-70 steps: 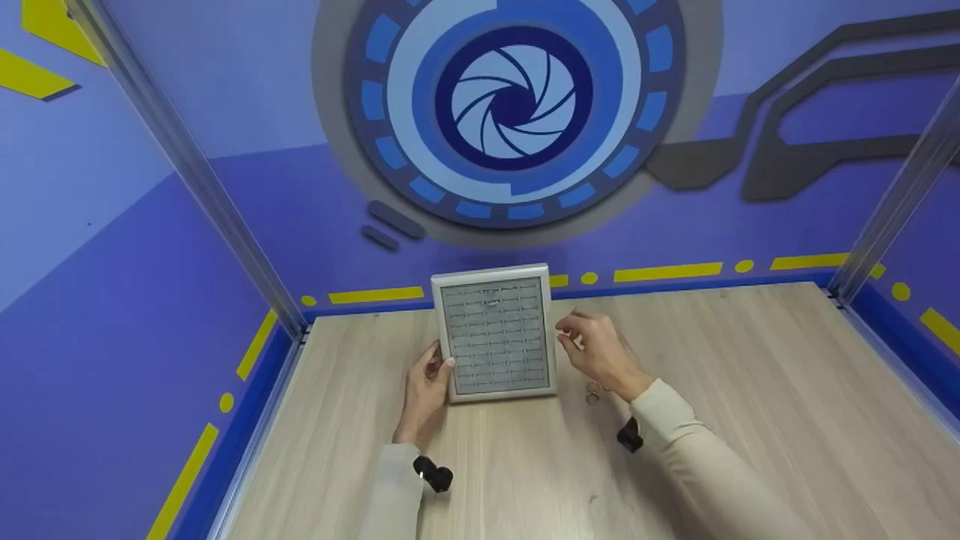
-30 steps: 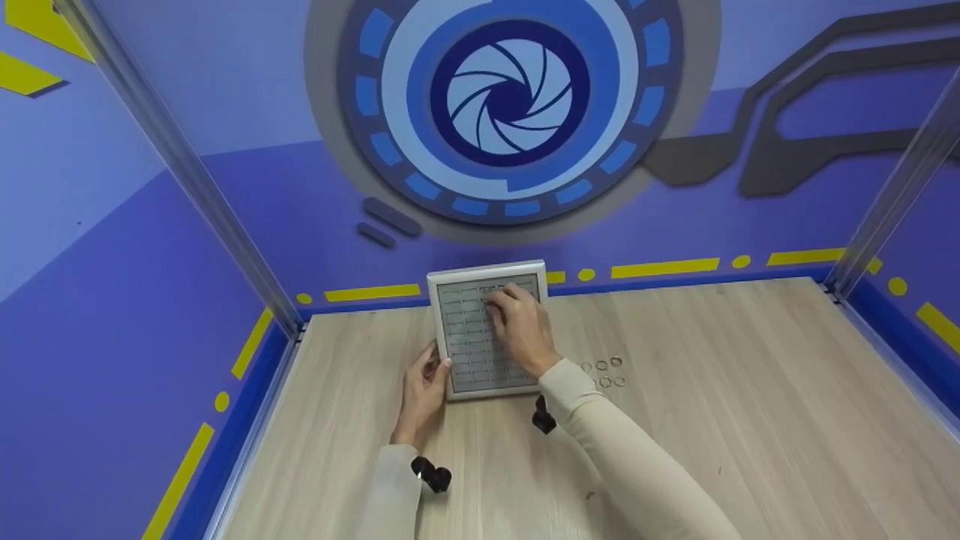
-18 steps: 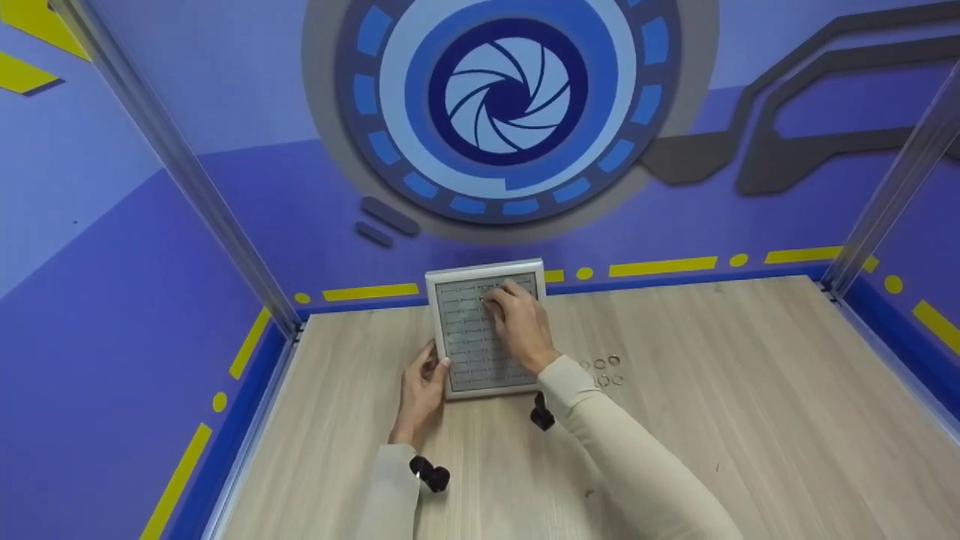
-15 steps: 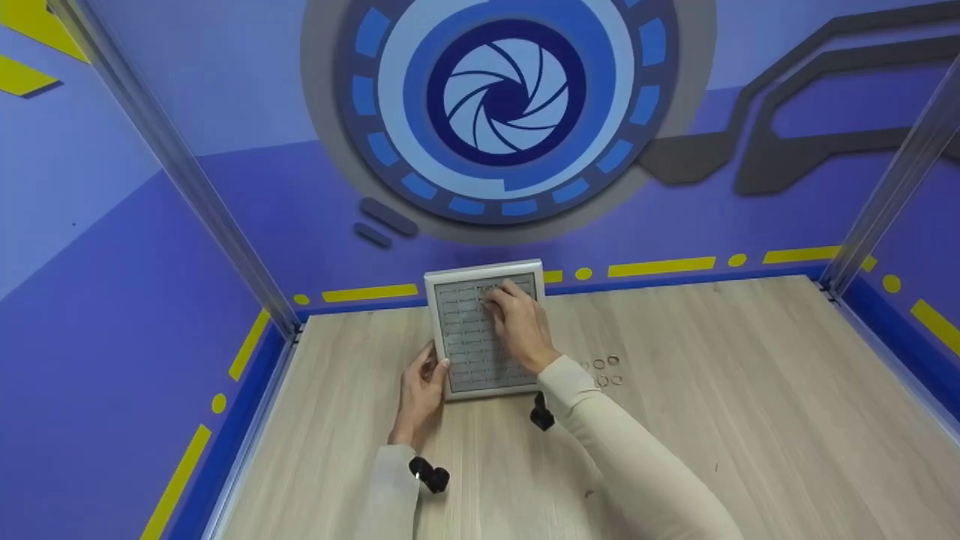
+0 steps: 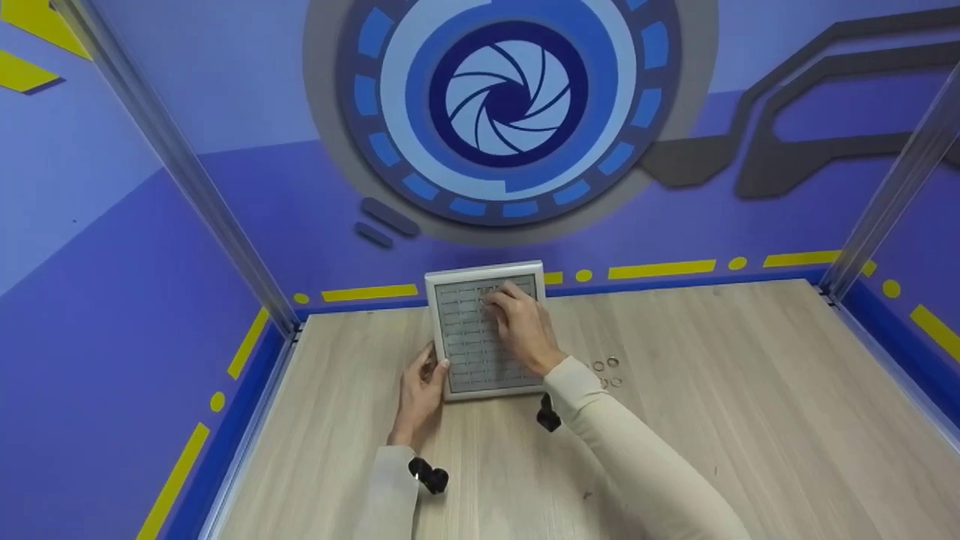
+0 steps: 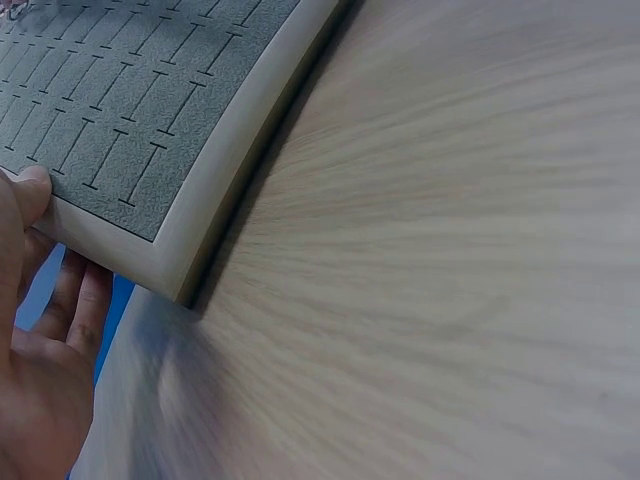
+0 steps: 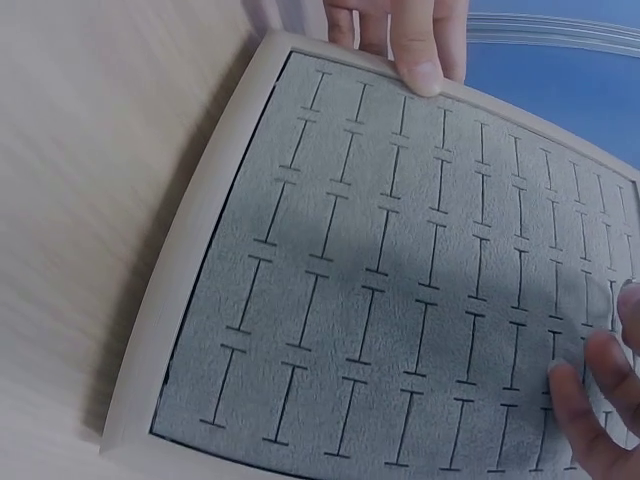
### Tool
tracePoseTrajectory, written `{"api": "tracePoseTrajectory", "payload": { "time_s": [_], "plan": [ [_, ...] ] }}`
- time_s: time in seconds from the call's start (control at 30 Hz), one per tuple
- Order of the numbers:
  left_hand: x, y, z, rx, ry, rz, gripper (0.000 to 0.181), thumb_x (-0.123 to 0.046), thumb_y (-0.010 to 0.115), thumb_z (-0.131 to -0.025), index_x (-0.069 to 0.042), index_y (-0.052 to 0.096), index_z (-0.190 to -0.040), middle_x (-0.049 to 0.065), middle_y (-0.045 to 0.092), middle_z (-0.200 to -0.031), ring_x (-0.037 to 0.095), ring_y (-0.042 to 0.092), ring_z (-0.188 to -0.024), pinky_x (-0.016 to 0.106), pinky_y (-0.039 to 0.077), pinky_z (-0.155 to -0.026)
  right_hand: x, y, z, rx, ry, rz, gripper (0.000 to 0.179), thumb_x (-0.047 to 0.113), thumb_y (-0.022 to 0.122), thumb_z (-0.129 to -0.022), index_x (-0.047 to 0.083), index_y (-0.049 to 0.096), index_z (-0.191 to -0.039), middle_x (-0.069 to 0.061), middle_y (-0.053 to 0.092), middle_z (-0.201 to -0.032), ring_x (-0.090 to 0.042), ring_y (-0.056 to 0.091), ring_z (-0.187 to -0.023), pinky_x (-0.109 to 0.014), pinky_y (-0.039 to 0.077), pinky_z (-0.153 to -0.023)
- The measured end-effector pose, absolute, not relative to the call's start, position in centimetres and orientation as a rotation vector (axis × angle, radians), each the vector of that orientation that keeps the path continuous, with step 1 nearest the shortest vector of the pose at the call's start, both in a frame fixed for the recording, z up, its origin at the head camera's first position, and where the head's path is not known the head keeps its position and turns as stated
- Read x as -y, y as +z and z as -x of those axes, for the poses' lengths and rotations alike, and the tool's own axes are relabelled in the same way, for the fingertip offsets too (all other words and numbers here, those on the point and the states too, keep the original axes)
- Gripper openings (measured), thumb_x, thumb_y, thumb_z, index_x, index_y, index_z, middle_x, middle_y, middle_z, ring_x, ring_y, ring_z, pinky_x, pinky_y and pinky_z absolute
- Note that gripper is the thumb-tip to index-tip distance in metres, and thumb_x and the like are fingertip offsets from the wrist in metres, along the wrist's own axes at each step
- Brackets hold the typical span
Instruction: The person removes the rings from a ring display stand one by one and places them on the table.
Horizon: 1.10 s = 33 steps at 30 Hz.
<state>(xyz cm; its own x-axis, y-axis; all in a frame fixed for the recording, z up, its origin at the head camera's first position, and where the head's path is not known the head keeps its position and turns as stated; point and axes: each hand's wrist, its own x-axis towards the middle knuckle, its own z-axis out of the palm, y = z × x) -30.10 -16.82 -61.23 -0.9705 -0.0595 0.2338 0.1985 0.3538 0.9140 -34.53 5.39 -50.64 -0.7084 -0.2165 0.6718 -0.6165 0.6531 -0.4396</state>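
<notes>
A ring display tray (image 5: 465, 352) with a pale frame and grey slotted felt stands tilted up on the table. My left hand (image 5: 420, 394) grips its lower left edge, thumb on the front and fingers behind; the left wrist view shows this thumb (image 6: 33, 190) on the frame. My right hand (image 5: 525, 330) is at the upper middle slots, its thumb and fingertips pinching a small ring mostly hidden by them. In the right wrist view its fingers (image 7: 580, 410) lie close over the felt. Another ring (image 5: 486, 290) shows in the top row beside the fingertips.
Several loose rings (image 5: 613, 361) lie on the wooden table (image 5: 750, 390) right of the tray, partly behind the right sleeve (image 5: 637, 442). A tiny dark speck (image 5: 587, 495) is nearer the front. Blue printed walls (image 5: 300, 240) close off the back and sides.
My right hand has moved left from beside the tray to its upper slots, and has stayed there over the last second. The left hand keeps its grip on the tray.
</notes>
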Motion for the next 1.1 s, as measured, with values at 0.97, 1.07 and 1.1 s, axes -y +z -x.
{"api": "tracePoseTrajectory", "payload": {
  "time_s": [0.97, 1.07, 1.1],
  "plan": [
    [16.7, -61.4, 30.2, 2.363, -1.704, 0.142, 0.053, -0.015, 0.064, -0.108, 0.003, 0.049, -0.156, 0.022, 0.067, -0.140, 0.037, 0.065, -0.131, 0.053, 0.053, -0.116, -11.5, -50.9, 32.1, 2.195, 1.052, -0.665, 0.012, -0.008, 0.073, -0.096, 0.001, 0.080, -0.101, -0.007, 0.069, -0.095, -0.014, 0.060, -0.076, -0.024, 0.054, -0.062],
    [16.8, -61.5, 30.2, 2.360, -1.722, 0.134, 0.053, -0.015, 0.063, -0.109, 0.003, 0.048, -0.157, 0.022, 0.065, -0.142, 0.038, 0.064, -0.132, 0.053, 0.052, -0.117, -12.3, -51.2, 31.7, 2.171, 1.064, -0.676, 0.011, -0.008, 0.075, -0.095, 0.001, 0.080, -0.100, -0.008, 0.070, -0.095, -0.013, 0.063, -0.077, -0.022, 0.056, -0.062],
    [16.8, -61.5, 30.2, 2.358, -1.726, 0.132, 0.053, -0.014, 0.063, -0.109, 0.004, 0.047, -0.157, 0.023, 0.065, -0.142, 0.038, 0.063, -0.132, 0.053, 0.052, -0.118, -12.5, -51.3, 31.6, 2.165, 1.069, -0.683, 0.010, -0.007, 0.075, -0.095, 0.001, 0.079, -0.100, -0.008, 0.071, -0.095, -0.014, 0.064, -0.077, -0.021, 0.057, -0.062]
  ]
}}
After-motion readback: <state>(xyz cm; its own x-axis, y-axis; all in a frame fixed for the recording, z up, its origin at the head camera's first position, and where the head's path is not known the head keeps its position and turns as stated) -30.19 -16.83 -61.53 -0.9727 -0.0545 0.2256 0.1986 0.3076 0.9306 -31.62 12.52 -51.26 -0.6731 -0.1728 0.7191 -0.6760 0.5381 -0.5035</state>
